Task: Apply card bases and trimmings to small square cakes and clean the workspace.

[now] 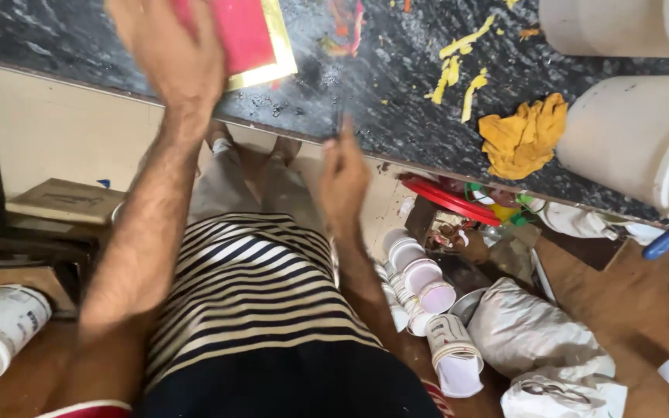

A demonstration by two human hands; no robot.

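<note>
The left hand [168,54] pins a red, gold-edged card [245,35] flat on the dark desk [396,85], steadying it, while the right hand [342,174] pinches a thin dark tool [340,124].

From my feed the light is soft, warm and even, with no hard shadows anywhere. A pale sheen of glare runs across the dark countertop [396,85] toward twelve o'clock. My left hand [172,46] at eleven o'clock is smeared with motion blur, and my right hand [344,174] near the centre is soft too. The white buckets [636,139] at two o'clock look slightly overexposed. Straight lines bow towards the edges, and the floor clutter at five o'clock stays reasonably sharp.
</note>
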